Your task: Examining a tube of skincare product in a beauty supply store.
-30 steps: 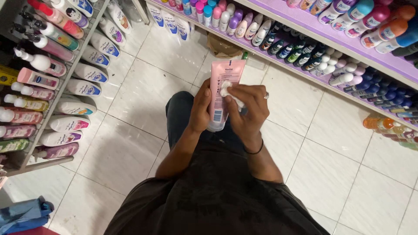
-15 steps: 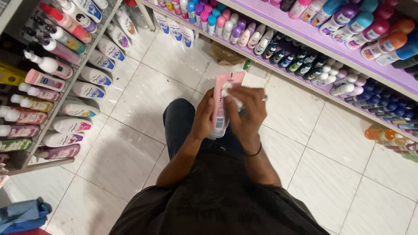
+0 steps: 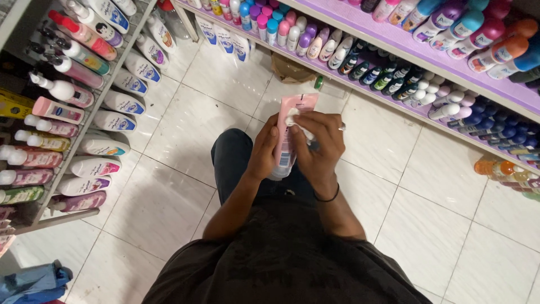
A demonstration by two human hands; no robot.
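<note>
A: Gripping what? 
B: Your left hand (image 3: 263,151) is wrapped round the pink tube (image 3: 289,132) at chest height; right hand (image 3: 319,143) pinches a white cloth (image 3: 293,119) against it. 
A: Handling? 
B: Probably light, squashy, slick; hold mid-body.

I see both bare forearms raised in front of my torso, elbows bent, converging toward the centre of the view. My left hand (image 3: 263,151) is set upright, palm turned inward, thumb extended upward along the near side, remaining fingers wrapped out of sight. My right hand (image 3: 319,145) sits just beside it and slightly higher, back of the hand toward the camera, knuckles flexed, fingers (image 3: 306,120) curled down and pinched together at the tips. A thin dark band encircles my right wrist. Both wrists are held nearly straight.
</note>
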